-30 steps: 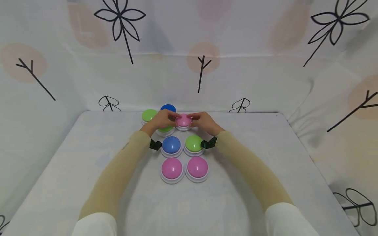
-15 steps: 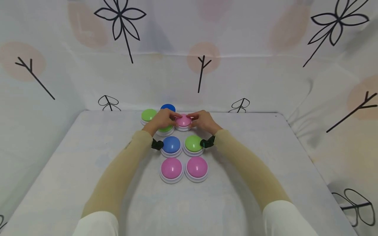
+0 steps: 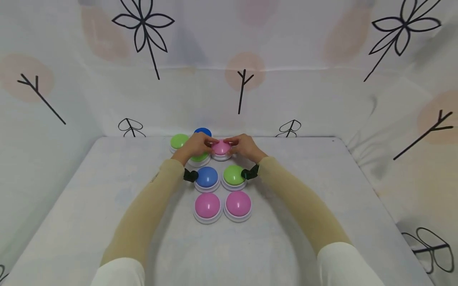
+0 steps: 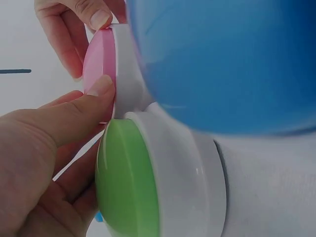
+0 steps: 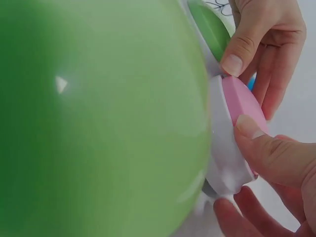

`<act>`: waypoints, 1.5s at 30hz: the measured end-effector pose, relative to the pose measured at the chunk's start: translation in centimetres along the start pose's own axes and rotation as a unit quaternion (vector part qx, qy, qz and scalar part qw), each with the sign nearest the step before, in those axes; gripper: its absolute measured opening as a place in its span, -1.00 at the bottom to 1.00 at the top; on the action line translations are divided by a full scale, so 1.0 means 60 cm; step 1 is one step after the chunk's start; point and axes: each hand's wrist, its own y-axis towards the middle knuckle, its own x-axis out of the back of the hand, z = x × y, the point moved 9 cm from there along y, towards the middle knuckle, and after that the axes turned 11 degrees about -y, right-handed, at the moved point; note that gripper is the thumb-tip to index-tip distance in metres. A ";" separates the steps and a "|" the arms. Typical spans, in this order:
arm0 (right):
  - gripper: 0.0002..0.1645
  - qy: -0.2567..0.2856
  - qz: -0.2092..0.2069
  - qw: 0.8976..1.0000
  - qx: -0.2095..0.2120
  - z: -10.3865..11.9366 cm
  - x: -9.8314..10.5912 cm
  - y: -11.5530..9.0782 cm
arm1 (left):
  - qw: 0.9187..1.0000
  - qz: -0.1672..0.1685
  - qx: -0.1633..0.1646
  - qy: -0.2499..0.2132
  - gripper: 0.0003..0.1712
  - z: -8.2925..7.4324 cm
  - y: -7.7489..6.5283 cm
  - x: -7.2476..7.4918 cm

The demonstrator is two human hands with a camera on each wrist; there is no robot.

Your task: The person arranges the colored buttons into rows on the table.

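Note:
A pink dome push button (image 3: 221, 147) with a white base stands at the far part of the table, between both hands. My left hand (image 3: 196, 145) grips its left side, thumb on the pink dome's edge in the left wrist view. From the right, my right hand (image 3: 247, 147) holds the same button, its thumb on the dome (image 5: 241, 98) and fingers behind and below. A green button (image 3: 199, 157) sits right beside it, partly hidden under my left hand. Beyond that hand are another green button (image 3: 179, 141) and a blue one (image 3: 203, 131).
Closer in, a blue button (image 3: 206, 177) and a green button (image 3: 233, 175) stand side by side beneath my wrists. Two pink buttons (image 3: 207, 205) form the nearest row. Patterned white cloth (image 3: 200, 95) rises behind and beside the white table (image 3: 286, 246).
Both hands stay on the far pink button, with almost no movement. The head view has shifted very slightly.

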 end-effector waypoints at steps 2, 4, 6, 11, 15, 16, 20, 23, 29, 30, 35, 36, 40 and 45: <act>-0.40 0.001 0.000 1.000 0.003 0.002 0.000 -0.001 | 1.000 -0.001 -0.002 0.004 -0.47 -0.002 -0.001 0.001; -0.40 0.000 -0.001 1.000 0.004 0.003 0.000 -0.003 | 1.000 -0.002 -0.005 0.005 -0.48 -0.005 -0.003 0.001; -0.40 -0.003 -0.001 1.000 0.001 0.003 0.000 -0.005 | 1.000 -0.003 -0.009 0.007 -0.49 -0.007 -0.003 0.000; -0.34 0.000 0.018 1.000 0.005 0.003 -0.006 -0.006 | 1.000 -0.001 -0.007 0.003 -0.49 -0.005 -0.004 -0.003; -0.24 -0.011 0.041 0.999 0.016 0.005 -0.013 -0.003 | 1.000 0.010 -0.004 0.006 -0.44 -0.008 -0.005 -0.007; -0.23 -0.017 0.043 0.999 0.016 0.005 -0.014 -0.003 | 1.000 0.014 -0.005 0.006 -0.42 -0.011 -0.005 -0.009; -0.21 -0.031 0.036 0.999 0.010 0.003 -0.011 -0.003 | 1.000 0.023 -0.005 0.012 -0.37 -0.021 -0.006 -0.012; -0.23 -0.029 0.030 0.999 0.013 0.004 -0.007 -0.006 | 1.000 0.013 0.001 0.016 -0.39 -0.024 -0.007 -0.010; -0.27 -0.019 0.020 0.999 0.027 0.001 0.007 -0.012 | 1.000 0.000 -0.014 0.008 -0.44 -0.032 -0.008 -0.007; -0.28 -0.018 0.019 0.999 0.029 0.000 0.009 -0.014 | 1.000 0.001 -0.016 0.005 -0.44 -0.034 -0.007 -0.008; -0.30 -0.005 0.012 0.999 0.037 -0.002 0.021 -0.026 | 1.000 -0.001 -0.021 -0.013 -0.45 -0.044 -0.009 -0.010; -0.30 -0.002 0.012 0.999 0.037 -0.004 0.022 -0.028 | 1.000 -0.001 -0.024 -0.016 -0.45 -0.046 -0.009 -0.011; -0.31 0.014 0.011 0.999 0.042 -0.012 0.028 -0.038 | 0.999 -0.006 -0.037 -0.026 -0.45 -0.056 -0.010 -0.017; -0.32 0.024 0.001 0.999 0.048 -0.020 0.037 -0.056 | 0.998 -0.011 -0.041 -0.038 -0.45 -0.065 -0.010 -0.029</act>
